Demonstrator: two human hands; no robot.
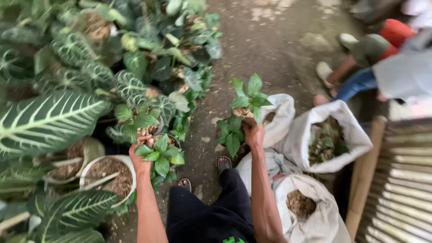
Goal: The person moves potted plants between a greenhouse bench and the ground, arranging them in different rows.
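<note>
Arms stretch forward, left hand (140, 158) and right hand (254, 135) each in closed grip on a potted seedling (162, 155).

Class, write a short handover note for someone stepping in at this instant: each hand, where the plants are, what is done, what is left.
Left hand: grips a small potted plant, held beside the striped-leaf plants.
Right hand: grips another small plant, held above the path by the white sacks.
Done: two plants are lifted, one in each hand.
Left: neither plant is set down yet. The sacks stand open; one shows leaves, one shows brown husk.
</note>
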